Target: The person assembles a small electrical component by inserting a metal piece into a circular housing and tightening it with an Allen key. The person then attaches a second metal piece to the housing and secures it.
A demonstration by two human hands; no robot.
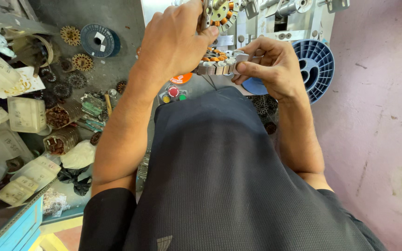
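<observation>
At the winding machine (275,18) in front of my chest, I am working on a round stator (216,62) with copper-coloured coils and a ring of grey teeth. It sits just below the machine's spindle, between my two hands, where a second wound stator (222,10) is mounted at the top edge of view.

Step in hand, as I judge it: seating or adjusting the stator at the machine, with fine work at its rim. The next move calls for a steady hold from my left side and a small, precise pinch from my right, keeping the thin wire clear of the teeth.

My left hand (175,39) is curled closed, fingers wrapped around a metal part at the spindle, its heel lying over the left side of the stator. What exactly sits inside the fist I cannot tell.

My right hand (273,65) is nearly closed, thumb and forefinger pinched on a small grey piece at the stator's right edge; the other fingers are folded behind.

Nearby: a blue plastic spool (317,65) to my right, red, yellow and green push buttons (173,94) below the stator, and loose stator cores (82,62) on the dark bench to my left.
</observation>
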